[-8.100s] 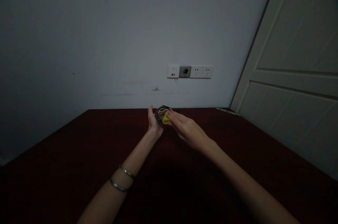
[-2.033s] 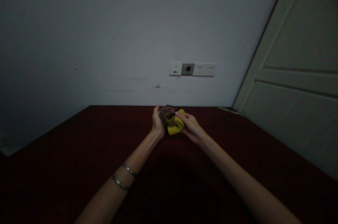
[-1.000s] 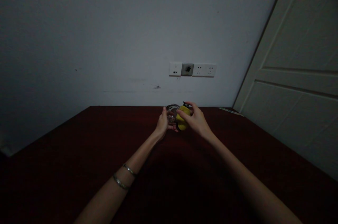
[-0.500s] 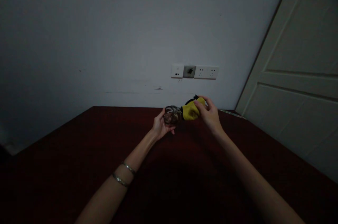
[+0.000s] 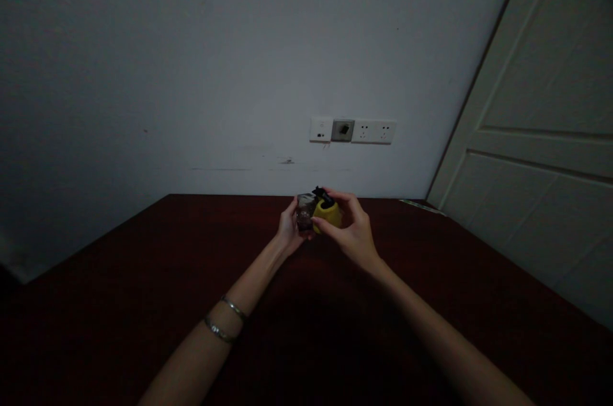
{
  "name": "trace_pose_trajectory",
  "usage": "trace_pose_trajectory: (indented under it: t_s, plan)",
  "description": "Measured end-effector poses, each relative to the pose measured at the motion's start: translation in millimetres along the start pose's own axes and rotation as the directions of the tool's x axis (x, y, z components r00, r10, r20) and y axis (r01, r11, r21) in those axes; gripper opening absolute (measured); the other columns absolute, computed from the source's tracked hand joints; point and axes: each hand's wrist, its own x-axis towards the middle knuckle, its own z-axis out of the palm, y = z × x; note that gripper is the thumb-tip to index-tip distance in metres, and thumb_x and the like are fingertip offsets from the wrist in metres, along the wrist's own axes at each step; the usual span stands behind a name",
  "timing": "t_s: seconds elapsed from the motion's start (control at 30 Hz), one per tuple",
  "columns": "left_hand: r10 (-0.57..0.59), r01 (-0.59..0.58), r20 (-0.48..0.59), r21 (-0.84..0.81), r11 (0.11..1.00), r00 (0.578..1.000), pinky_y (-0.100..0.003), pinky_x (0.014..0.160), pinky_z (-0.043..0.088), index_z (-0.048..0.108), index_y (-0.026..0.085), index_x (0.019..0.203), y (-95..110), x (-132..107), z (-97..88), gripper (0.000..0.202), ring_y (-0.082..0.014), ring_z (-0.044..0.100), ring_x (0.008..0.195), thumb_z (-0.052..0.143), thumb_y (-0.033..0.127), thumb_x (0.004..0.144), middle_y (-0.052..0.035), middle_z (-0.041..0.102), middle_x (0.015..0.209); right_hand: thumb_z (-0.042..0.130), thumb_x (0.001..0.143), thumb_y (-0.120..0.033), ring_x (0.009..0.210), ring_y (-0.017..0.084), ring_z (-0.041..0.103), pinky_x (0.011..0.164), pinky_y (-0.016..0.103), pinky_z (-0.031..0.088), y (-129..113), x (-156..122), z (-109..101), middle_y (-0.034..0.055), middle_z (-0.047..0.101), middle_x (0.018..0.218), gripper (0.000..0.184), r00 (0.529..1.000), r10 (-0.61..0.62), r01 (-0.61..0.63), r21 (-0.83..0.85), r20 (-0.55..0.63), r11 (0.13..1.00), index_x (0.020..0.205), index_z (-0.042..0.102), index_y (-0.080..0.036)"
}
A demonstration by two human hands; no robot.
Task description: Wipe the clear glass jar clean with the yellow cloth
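Note:
My left hand [image 5: 289, 228] is closed around a glossy, brownish, see-through object [image 5: 304, 213] with pale glints, perhaps glass; its exact kind cannot be made out in the dim light. Pressed close to its right side is a yellow, cloth-like piece with black parts [image 5: 327, 216]. My right hand [image 5: 353, 225] grips this yellow piece, thumb on the near side and fingers over the far side. A dark opening or band shows at its top. Both things are held up above the dark red table [image 5: 230, 278]. Two metal bangles [image 5: 221, 328] circle my left forearm.
Behind the table rises a pale wall [image 5: 215, 74] with a row of sockets and switches [image 5: 353, 130]. A panelled door [image 5: 536, 138] stands at the right. Near the table's back right edge lies a thin, flat strip [image 5: 421, 206].
My right hand has moved left and slightly down, bringing the yellow piece against the brown object. The yellow piece has turned and looks more bunched. My left hand has hardly moved.

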Motion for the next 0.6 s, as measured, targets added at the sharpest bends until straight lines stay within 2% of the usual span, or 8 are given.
trace_pose_trajectory:
  t_s: [0.13, 0.2, 0.27, 0.37, 0.47, 0.6]
  plan:
    - [-0.012, 0.011, 0.033, 0.055, 0.998, 0.999, -0.022, 0.027, 0.029, 0.062, 0.013, 0.073, 0, -1, 1.6, 0.04, -0.014, 0.051, 0.034, 0.042, 0.046, 0.087, -0.0033, 0.059, 0.052, 0.072, 0.069, -0.028, 0.098, 0.02, 0.062, 0.091, 0.037, 0.047, 0, 2, -2, 0.0036, 0.066, 0.105, 0.038, 0.996, 0.042, -0.043, -0.018, -0.072, 0.999, 0.105, 0.06, -0.024]
    - [-0.005, 0.002, 0.034, 0.074, 0.997, 0.999, -0.021, 0.028, 0.029, 0.062, 0.013, 0.07, 0, -3, 4.3, 0.042, -0.0136, 0.05, 0.033, 0.042, 0.046, 0.086, -0.0031, 0.058, 0.049, 0.07, 0.072, -0.029, 0.098, 0.02, 0.062, 0.091, 0.037, 0.048, -1, 3, -5, 0.0037, 0.066, 0.105, 0.035, 0.996, 0.03, -0.034, -0.05, -0.082, 0.998, 0.106, 0.061, -0.024]
    - [0.02, -0.021, 0.014, 0.065, 0.998, 1.0, -0.02, 0.032, 0.034, 0.062, 0.013, 0.068, 0, -6, 8.4, 0.04, -0.0128, 0.051, 0.035, 0.043, 0.042, 0.087, -0.003, 0.059, 0.049, 0.068, 0.075, -0.029, 0.1, 0.021, 0.062, 0.092, 0.039, 0.048, -3, 3, -7, 0.0045, 0.065, 0.109, 0.036, 1.0, -0.01, 0.006, -0.131, -0.028, 0.991, 0.109, 0.061, -0.025]
    - [0.067, -0.067, -0.01, 0.001, 0.998, 0.998, -0.021, 0.046, 0.046, 0.064, 0.013, 0.069, 1, -9, 14.4, 0.032, -0.0126, 0.059, 0.046, 0.047, 0.034, 0.086, -0.0046, 0.065, 0.058, 0.067, 0.076, -0.027, 0.106, 0.022, 0.06, 0.095, 0.041, 0.047, -2, 0, -8, 0.0068, 0.062, 0.117, 0.045, 0.988, -0.131, 0.148, -0.242, 0.085, 0.959, 0.118, 0.054, -0.025]
    - [0.077, -0.076, 0.025, -0.029, 0.997, 0.997, -0.022, 0.057, 0.05, 0.066, 0.013, 0.072, 1, -10, 17.8, 0.028, -0.0138, 0.063, 0.055, 0.049, 0.032, 0.084, -0.0055, 0.068, 0.066, 0.067, 0.077, -0.023, 0.113, 0.022, 0.058, 0.095, 0.042, 0.048, 0, -3, -7, 0.0106, 0.058, 0.125, 0.048, 0.941, -0.304, 0.334, -0.28, 0.145, 0.9, 0.12, 0.046, -0.024]
    - [0.026, -0.025, 0.027, -0.031, 0.999, 0.999, -0.023, 0.06, 0.049, 0.066, 0.012, 0.075, -2, -10, 20.7, 0.028, -0.014, 0.061, 0.056, 0.047, 0.029, 0.085, -0.0044, 0.067, 0.064, 0.066, 0.079, -0.023, 0.113, 0.023, 0.058, 0.09, 0.042, 0.051, -7, -2, -12, 0.0124, 0.059, 0.125, 0.031, 0.812, -0.504, 0.582, -0.362, 0.294, 0.728, 0.107, 0.052, -0.023]
